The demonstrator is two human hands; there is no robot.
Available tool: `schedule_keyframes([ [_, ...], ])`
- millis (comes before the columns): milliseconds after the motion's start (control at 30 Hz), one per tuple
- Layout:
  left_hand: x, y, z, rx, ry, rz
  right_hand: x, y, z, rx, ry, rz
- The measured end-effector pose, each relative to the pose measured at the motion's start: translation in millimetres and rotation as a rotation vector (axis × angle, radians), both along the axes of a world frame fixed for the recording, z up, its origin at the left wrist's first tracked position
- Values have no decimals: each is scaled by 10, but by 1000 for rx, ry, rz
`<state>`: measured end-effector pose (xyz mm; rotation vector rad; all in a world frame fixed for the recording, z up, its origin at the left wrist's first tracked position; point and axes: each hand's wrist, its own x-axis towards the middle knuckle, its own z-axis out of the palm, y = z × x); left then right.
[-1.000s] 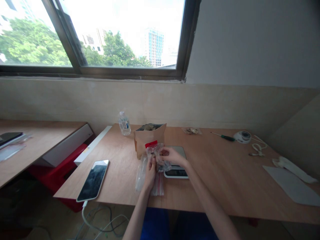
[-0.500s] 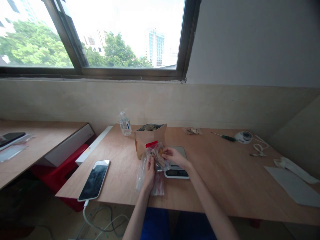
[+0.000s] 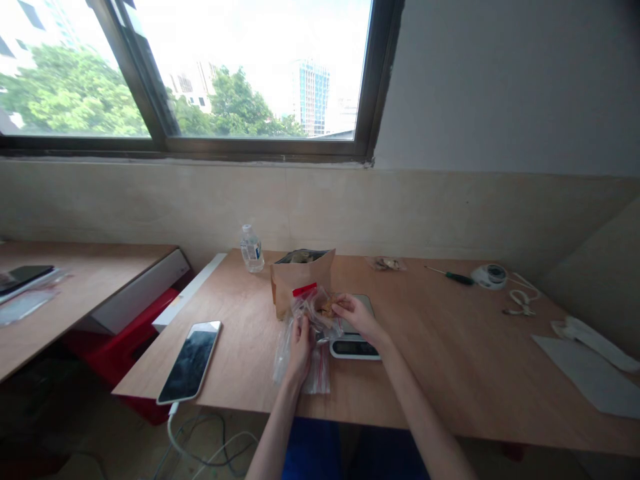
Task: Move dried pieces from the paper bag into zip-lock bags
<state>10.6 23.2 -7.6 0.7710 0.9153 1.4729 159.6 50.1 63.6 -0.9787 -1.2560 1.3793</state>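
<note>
On the wide wooden counter stands a brown paper bag, with a flat scale near it. Just in front of the paper bag, the left hand pinches a clear bag and the right hand pinches its other side. It looks light, floppy and slippery, so its edges seem best to hold. The brown bits inside might crumble.

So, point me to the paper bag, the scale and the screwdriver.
Paper bag (image 3: 301,274): head view, on its brown front wall.
Scale (image 3: 356,347): head view, on its dark display strip.
Screwdriver (image 3: 457,277): head view, on its green handle.
</note>
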Motion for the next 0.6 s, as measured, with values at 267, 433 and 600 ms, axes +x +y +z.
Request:
schedule_keyframes([
  [267,-25,19,-57,-16,-4,3,-19,150,454,107,-24,-72],
  [433,-21,21,-58,1,-71,-30,-226,467,808,373,60,-199],
  [600,-28,48,-91,-8,-97,-24,-518,793,961,690,-127,-208],
])
